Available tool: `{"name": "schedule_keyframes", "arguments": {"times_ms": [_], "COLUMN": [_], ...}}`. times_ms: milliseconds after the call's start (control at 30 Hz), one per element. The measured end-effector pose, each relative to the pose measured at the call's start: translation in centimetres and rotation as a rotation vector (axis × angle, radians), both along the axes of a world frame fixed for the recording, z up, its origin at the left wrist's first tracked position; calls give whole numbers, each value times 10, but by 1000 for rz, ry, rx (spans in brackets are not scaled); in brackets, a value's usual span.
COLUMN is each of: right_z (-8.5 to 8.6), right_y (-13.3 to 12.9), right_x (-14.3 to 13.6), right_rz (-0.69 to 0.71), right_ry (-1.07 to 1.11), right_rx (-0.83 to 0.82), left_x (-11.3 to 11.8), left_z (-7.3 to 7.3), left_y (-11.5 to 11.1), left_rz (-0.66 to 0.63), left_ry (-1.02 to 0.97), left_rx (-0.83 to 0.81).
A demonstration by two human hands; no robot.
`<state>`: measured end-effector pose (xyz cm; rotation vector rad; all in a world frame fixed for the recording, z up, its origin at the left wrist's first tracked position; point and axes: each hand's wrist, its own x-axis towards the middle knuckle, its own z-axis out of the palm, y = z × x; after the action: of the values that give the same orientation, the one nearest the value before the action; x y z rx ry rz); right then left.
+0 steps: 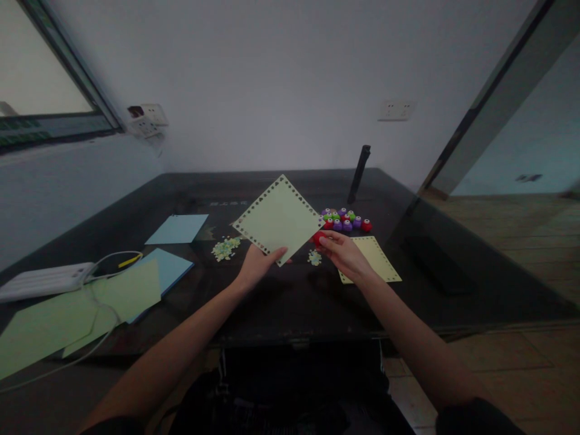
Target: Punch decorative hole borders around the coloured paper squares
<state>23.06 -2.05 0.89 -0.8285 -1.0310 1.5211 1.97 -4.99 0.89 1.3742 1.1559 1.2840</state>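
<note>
A pale green square sheet of paper (280,220) is held up in a diamond tilt, with small punched shapes along its edges. My left hand (260,260) pinches its lower corner, thumb on top. My right hand (342,251) grips a red craft paper punch (319,238) by the sheet's right corner; whether the paper is inside its slot I cannot tell. Several more punches (347,220) in red, purple and green stand just behind that hand. Under my right forearm lies a yellowish punched sheet (376,260). Small paper cutouts (225,248) form a pile on the left, and a smaller pile (314,258) sits between my hands.
Blue sheets (177,229) and green sheets (86,308) lie on the dark table (290,308) at left. A white power strip (48,281) with a looping cable rests there. A black upright stick (359,174) stands at the back right, and a dark flat object (437,266) lies at right.
</note>
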Motion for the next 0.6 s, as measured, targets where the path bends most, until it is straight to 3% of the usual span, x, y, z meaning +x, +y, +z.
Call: {"name": "schedule_keyframes", "arguments": {"times_ms": [600], "right_z": [1], "right_y": [-2], "right_x": [-1], "right_rz": [24], "right_ry": [-19], "right_rx": [42], "left_x": [0], "left_z": [-4], "left_y": [0], "left_rz": [27], "left_ry": [52], "left_rx": [56]}}
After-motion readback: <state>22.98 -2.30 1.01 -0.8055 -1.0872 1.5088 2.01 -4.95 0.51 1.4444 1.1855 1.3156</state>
